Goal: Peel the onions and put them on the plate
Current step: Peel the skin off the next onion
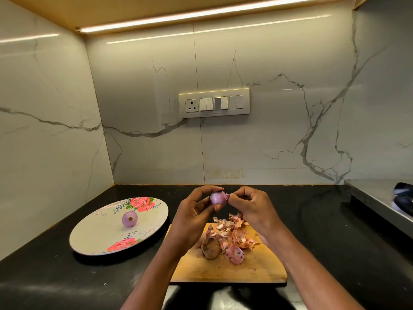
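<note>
Now both hands gripping onion (217, 199), peeled onion (129, 219) on plate (93, 238)

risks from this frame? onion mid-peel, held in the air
1. The onion is held above the counter beyond the cutting board; if the left hand slips as the right hand tugs the skin, it may roll off.
2. The peeled onion lies loose on the flat plate; a knock could roll it.

head-worn, facing forward-down, counter (67, 276) close
</note>
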The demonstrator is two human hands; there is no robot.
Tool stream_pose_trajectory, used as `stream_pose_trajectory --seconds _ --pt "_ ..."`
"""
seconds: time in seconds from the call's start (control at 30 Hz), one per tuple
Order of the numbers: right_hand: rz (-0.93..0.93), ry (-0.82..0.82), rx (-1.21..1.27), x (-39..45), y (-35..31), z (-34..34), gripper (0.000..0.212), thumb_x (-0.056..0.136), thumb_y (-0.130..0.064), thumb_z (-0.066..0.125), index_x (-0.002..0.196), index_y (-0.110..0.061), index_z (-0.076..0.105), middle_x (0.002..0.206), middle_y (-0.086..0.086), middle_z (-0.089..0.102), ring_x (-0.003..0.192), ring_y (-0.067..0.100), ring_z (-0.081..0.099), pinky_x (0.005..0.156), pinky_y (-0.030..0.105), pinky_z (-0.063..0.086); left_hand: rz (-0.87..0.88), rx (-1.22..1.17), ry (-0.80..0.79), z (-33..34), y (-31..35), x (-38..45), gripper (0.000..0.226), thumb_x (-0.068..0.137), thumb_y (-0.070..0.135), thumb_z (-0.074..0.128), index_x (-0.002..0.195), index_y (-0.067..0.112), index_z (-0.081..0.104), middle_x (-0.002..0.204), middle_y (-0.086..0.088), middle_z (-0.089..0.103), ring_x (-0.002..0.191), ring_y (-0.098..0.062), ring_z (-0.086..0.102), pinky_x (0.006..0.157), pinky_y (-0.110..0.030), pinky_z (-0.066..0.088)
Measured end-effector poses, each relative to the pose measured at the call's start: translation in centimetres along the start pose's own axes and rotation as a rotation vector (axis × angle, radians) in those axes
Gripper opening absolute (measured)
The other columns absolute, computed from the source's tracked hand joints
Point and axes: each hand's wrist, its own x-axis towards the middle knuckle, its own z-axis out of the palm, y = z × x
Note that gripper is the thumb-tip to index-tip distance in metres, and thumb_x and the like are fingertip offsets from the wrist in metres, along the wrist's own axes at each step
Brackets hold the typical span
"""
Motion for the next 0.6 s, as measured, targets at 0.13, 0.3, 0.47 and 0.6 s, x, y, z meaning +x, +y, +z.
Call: stream_pose_trajectory --seconds 0.13,0.3,0.47,0.6 --pt "0.206 -0.049 0.336 0.0 0.07 0.1 0.015 0.087 -0.02 0.071 0.074 -0.014 0.072 0.07 -0.001 0.062 0.074 0.013 0.051 0.066 0.028 0.042 0.006 -0.03 0.009 0.17 0.0 0.1 0.041 0.089 0.0 0.068 0.122 0.024 0.063 0.118 0.02 0.067 0.117 -0.004 0.063 0.091 -0.018 0.052" --pt "0.199 -0.089 0.333 -0.02 -0.14 -0.16 0.012 0.089 -0.022 0.07 0.083 -0.014 0.076 0.081 0.003 0.067 0.079 0.015 0.052 0.068 0.029 0.043 -0.019 -0.051 0.034 0.21 -0.21 0.34 0.041 0.089 0.004 0.068 0.124 0.024 0.061 0.119 0.018 0.068 0.117 -0.004 0.064 0.095 -0.02 0.052" --pt "0.166 -0.124 0.238 -0.01 -0.11 -0.55 0.019 0.092 -0.033 0.068 0.098 -0.018 0.078 0.093 0.003 0.074 0.076 0.009 0.059 0.065 0.024 0.047 -0.035 -0.034 0.055 0.05 -0.27 0.36 0.047 0.086 0.005 0.073 0.125 0.026 0.06 0.124 0.011 0.066 0.116 -0.005 0.064 0.095 -0.022 0.054" --pt "0.067 -0.086 0.125 -0.04 -0.03 -0.65 0.017 0.089 -0.032 0.07 0.095 -0.018 0.078 0.091 0.005 0.074 0.072 0.002 0.059 0.062 0.014 0.049 -0.039 0.018 0.046 0.11 -0.26 0.36 0.049 0.084 0.007 0.075 0.126 0.027 0.059 0.125 0.009 0.065 0.114 -0.003 0.064 0.095 -0.024 0.055"
